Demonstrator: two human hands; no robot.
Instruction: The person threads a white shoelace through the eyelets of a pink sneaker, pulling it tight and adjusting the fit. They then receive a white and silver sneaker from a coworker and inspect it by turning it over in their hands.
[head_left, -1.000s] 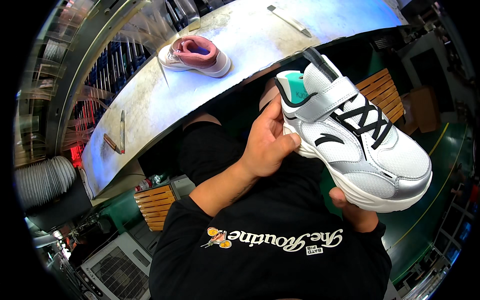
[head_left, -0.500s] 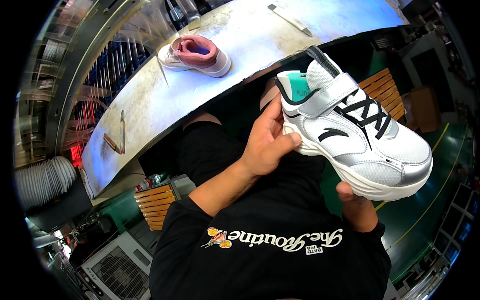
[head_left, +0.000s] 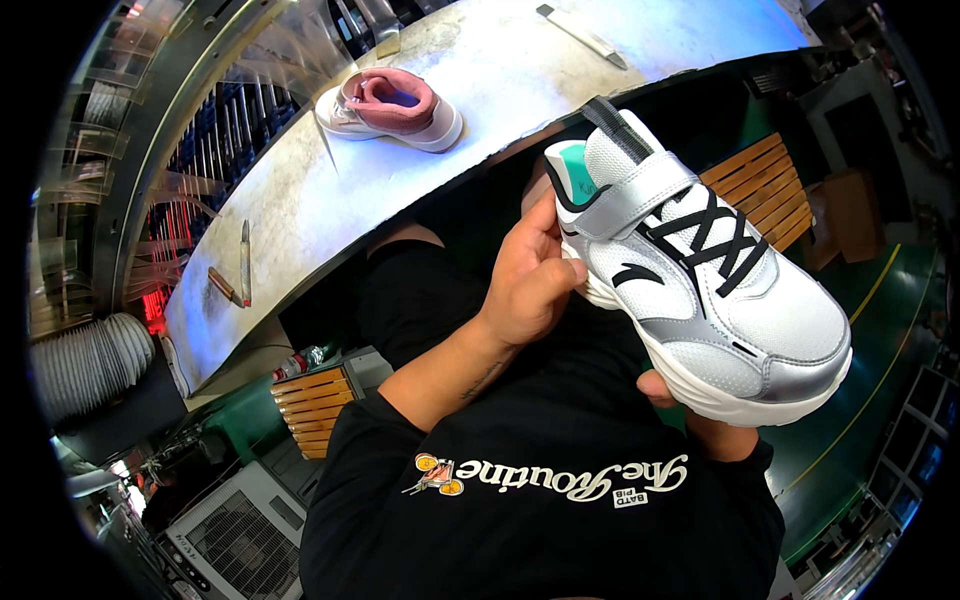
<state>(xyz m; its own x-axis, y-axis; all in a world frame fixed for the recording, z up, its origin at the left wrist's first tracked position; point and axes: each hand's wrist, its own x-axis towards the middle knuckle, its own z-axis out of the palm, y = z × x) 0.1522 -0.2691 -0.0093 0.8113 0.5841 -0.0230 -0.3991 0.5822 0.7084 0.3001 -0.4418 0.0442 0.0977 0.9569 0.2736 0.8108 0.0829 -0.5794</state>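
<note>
A white and silver sneaker (head_left: 690, 270) with black laces, a silver strap and a thick white sole is held up on the right, in front of the bench edge. My left hand (head_left: 530, 275) grips it at the heel, thumb on the sole's edge. Beneath the toe end, my right hand (head_left: 690, 405) supports the sole; most of its fingers are hidden by the shoe. A green lining shows inside the opening. On the bench stands a pink and white shoe (head_left: 400, 110), touched by neither hand.
The curved pale workbench (head_left: 480, 80) spans the far side. A flat white-handled tool (head_left: 585, 38) lies at its back, and two slim blade-like tools (head_left: 243, 262) at its left. Slatted wooden stools (head_left: 762, 190) stand beyond the sneaker and at lower left, near a ribbed duct (head_left: 90, 368).
The sneaker has turned slightly, its toe dipping lower and nearer me, and more of its top faces up. My right hand has shifted left and down beneath it.
</note>
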